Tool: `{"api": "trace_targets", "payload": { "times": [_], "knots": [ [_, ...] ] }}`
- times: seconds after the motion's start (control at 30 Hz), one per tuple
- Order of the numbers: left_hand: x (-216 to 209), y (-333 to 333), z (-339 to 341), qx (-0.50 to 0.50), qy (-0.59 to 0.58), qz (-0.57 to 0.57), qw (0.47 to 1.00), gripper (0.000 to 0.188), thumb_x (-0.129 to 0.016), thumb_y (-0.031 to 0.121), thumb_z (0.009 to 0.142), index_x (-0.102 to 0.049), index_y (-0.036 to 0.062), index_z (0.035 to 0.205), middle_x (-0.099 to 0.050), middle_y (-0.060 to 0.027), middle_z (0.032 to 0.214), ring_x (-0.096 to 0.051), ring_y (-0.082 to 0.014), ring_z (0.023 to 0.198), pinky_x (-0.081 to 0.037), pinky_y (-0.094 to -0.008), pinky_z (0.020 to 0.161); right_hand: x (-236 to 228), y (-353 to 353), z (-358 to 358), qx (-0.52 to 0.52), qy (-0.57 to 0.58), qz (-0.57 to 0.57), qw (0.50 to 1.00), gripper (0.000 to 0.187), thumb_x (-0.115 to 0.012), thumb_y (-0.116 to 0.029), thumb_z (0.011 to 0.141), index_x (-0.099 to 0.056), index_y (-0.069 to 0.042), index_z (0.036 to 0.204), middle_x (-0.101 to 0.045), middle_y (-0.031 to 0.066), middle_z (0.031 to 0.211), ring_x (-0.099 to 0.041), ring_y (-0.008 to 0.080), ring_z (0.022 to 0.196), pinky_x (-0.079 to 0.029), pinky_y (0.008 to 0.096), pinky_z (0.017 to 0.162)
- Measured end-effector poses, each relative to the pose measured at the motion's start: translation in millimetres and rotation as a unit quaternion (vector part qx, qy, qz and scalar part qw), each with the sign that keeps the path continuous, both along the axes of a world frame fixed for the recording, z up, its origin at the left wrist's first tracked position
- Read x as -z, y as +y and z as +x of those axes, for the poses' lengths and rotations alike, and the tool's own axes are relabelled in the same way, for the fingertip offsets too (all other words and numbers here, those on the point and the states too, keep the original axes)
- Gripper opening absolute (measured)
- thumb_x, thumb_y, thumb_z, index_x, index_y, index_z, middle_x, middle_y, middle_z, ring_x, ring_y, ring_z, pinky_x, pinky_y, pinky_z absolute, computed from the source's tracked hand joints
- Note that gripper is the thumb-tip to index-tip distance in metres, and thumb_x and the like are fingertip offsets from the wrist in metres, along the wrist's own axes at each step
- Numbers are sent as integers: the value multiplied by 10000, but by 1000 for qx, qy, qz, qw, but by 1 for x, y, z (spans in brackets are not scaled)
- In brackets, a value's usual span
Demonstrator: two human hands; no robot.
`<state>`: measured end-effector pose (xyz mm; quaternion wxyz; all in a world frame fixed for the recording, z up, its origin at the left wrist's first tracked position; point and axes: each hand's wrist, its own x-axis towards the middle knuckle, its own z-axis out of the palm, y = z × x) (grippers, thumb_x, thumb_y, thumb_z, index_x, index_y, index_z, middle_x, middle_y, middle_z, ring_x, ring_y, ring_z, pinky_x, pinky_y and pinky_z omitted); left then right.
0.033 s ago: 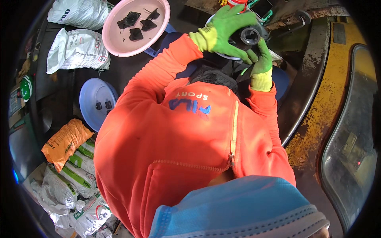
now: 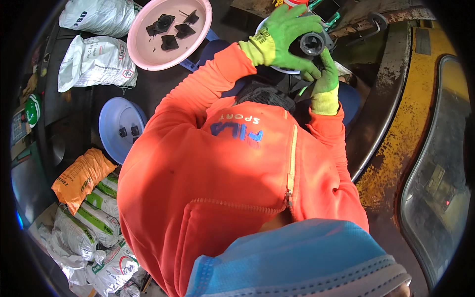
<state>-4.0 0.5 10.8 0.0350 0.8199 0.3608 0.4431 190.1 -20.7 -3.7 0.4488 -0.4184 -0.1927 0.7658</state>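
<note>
At the top of the head view, a black part with a round, hollow collar (image 2: pixel 312 44) sits between my two gloved hands. My left hand (image 2: pixel 281 43), in a green glove with a yellow cuff, curves around its left side with the thumb below. My right hand (image 2: pixel 326 79), gloved the same way, grips it from the lower right, its fingertips partly hidden. Behind my left hand shows the rim of a pale basin (image 2: pixel 287 71). A red-and-white object (image 2: pixel 296 2) lies just beyond my left fingertips.
Several black square-flanged parts lie in a pink basin (image 2: pixel 136 53) on the left. A blue basin (image 2: pixel 110 143) below it holds small black pieces. Filled sacks (image 2: pixel 99 62) line the left side. A worn yellow machine panel (image 2: pixel 391 163) and a metal edge (image 2: pixel 381 128) stand close on the right.
My left hand has shifted slightly right, with its thumb and fingers closer around the black part. My right hand has barely moved.
</note>
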Motion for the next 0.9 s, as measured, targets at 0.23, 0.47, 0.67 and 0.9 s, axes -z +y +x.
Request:
{"api": "trace_targets", "payload": {
  "times": [0.23,0.47,0.67,0.9],
  "knots": [
    [-10,-1,6,18,-260,-248,933,631,-836,174,723,-577,50,1285,-646,-95,1164,-624,-177,1044,-496,-314,933,10,-4,16,-3,-47,28,999,251,-477,-335,1018,-593,-120,1077,-592,13,898,-466,103,568,-351,236,500],
    [-9,-19,49,44,-344,-238,907,676,-910,318,605,-632,30,1150,-684,-100,1061,-668,-230,988,-527,-352,914,50,-10,18,5,-277,496,823,443,-611,-120,939,-499,-22,1356,-601,103,1264,-613,212,1082,-487,324,939],
    [-19,-36,57,46,-339,-195,919,623,-880,188,656,-617,39,1201,-650,-80,1123,-637,-210,1029,-518,-346,897,25,3,-3,128,-366,621,681,288,-622,-174,909,-636,-24,1154,-673,104,1076,-650,277,999,-509,366,837],
    [-30,-36,50,69,-345,-197,915,575,-872,178,671,-639,42,1179,-663,-91,1128,-641,-204,1037,-516,-340,903,-20,-2,9,-31,-443,648,619,340,-686,-67,848,-619,-32,1179,-661,104,1117,-642,266,1039,-505,357,909]
  ]
}}
